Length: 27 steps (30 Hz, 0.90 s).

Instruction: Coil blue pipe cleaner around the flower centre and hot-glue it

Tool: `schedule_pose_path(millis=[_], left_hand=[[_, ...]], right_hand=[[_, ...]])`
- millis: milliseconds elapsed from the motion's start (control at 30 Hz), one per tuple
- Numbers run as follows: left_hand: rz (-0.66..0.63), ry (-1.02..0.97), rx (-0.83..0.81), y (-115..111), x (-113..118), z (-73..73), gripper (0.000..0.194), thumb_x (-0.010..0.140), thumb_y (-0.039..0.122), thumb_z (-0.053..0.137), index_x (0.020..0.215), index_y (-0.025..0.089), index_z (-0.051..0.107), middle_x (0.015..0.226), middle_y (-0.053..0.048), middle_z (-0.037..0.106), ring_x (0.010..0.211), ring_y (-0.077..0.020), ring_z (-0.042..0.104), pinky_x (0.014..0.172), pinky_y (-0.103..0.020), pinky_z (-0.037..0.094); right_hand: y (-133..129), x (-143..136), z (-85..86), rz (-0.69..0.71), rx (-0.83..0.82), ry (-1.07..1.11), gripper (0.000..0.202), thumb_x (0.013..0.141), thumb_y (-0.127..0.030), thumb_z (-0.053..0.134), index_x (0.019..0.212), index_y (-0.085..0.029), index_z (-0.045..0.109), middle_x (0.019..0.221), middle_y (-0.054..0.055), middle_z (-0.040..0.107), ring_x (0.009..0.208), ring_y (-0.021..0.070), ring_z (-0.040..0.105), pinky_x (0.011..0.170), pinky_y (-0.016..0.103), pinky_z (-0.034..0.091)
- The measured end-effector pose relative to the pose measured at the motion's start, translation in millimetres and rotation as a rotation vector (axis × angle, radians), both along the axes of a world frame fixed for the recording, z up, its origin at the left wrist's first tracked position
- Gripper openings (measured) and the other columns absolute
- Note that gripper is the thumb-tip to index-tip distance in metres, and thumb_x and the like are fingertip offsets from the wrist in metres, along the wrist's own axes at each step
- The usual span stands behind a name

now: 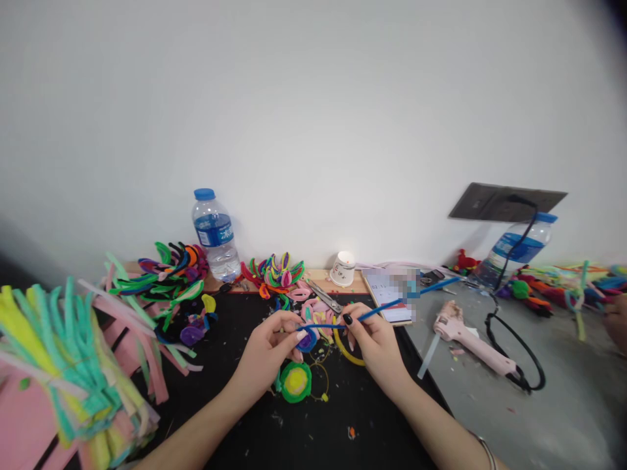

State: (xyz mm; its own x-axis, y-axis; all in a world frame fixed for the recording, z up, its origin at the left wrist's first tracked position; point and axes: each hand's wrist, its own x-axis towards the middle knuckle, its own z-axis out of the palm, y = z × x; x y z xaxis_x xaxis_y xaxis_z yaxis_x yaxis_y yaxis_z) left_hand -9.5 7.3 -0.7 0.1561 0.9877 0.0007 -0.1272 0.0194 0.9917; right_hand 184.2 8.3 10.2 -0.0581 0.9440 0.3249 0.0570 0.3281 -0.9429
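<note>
A small blue and purple coil (306,339) is pinched in my left hand (272,346), thumb on its top edge. From the coil a blue pipe cleaner (392,305) runs right and up past my right hand (369,339), whose thumb and index finger grip it. Just below the hands lies a green disc with a yellow centre (296,382) on the black mat (274,434). A yellow ring (349,356) is partly behind my right hand. Pink coiled pieces (317,312) sit behind the blue coil.
Pipe cleaner bundles (93,365) fill the left. Scissors (324,297), a paper cup (342,269), a phone (392,297) and a water bottle (215,235) stand or lie behind. A pink glue gun (473,343) with a black cord is at right, near another person's hand (616,323).
</note>
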Motion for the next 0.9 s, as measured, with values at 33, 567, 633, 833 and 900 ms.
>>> schedule_pose_path(millis=[33, 567, 633, 833, 900], left_hand=[[0.006, -0.002, 0.002, -0.2, 0.1, 0.7, 0.014, 0.072, 0.025, 0.064, 0.083, 0.018, 0.058, 0.071, 0.007, 0.047, 0.046, -0.0077, 0.059, 0.046, -0.020, 0.048], [0.074, -0.055, -0.063, 0.2, -0.2, 4.8, 0.021, 0.069, 0.031, 0.069, 0.080, 0.016, 0.060, 0.065, 0.005, 0.056, 0.045, -0.0078, 0.058, 0.046, -0.019, 0.049], [0.078, -0.064, -0.069, 0.2, -0.6, 4.0, 0.021, 0.069, 0.031, 0.069, 0.080, 0.016, 0.060, 0.064, 0.005, 0.056, 0.046, -0.0076, 0.057, 0.046, -0.019, 0.050], [0.081, -0.118, -0.093, 1.2, -0.8, 1.8, 0.022, 0.069, 0.031, 0.070, 0.081, 0.016, 0.059, 0.064, 0.006, 0.055, 0.046, -0.0073, 0.056, 0.047, -0.020, 0.050], [0.077, -0.135, -0.100, 1.2, -0.5, 2.1, 0.021, 0.069, 0.031, 0.070, 0.081, 0.016, 0.059, 0.062, 0.007, 0.054, 0.046, -0.0073, 0.056, 0.048, -0.020, 0.050]], right_hand=[[0.1, -0.1, 0.3, 0.004, 0.000, 0.002, 0.021, 0.086, -0.031, 0.053, 0.071, -0.016, 0.054, 0.083, 0.002, 0.051, 0.048, 0.0054, 0.043, 0.045, 0.021, 0.034], [-4.6, -4.4, 4.8, 0.064, 0.008, -0.050, 0.022, 0.083, -0.031, 0.055, 0.066, -0.018, 0.055, 0.085, 0.005, 0.063, 0.046, 0.0077, 0.042, 0.047, 0.022, 0.040], [-4.6, -4.5, 3.9, 0.069, 0.011, -0.065, 0.021, 0.083, -0.029, 0.055, 0.065, -0.018, 0.055, 0.086, 0.005, 0.063, 0.048, 0.0086, 0.045, 0.046, 0.022, 0.039], [-4.1, -5.1, 1.6, 0.079, 0.064, -0.135, 0.023, 0.084, -0.028, 0.053, 0.064, -0.018, 0.056, 0.084, 0.008, 0.064, 0.071, 0.0172, 0.059, 0.060, 0.026, 0.046], [-4.4, -5.7, 1.7, 0.090, 0.076, -0.145, 0.023, 0.085, -0.026, 0.053, 0.064, -0.018, 0.056, 0.085, 0.009, 0.065, 0.076, 0.0186, 0.061, 0.065, 0.028, 0.047]])
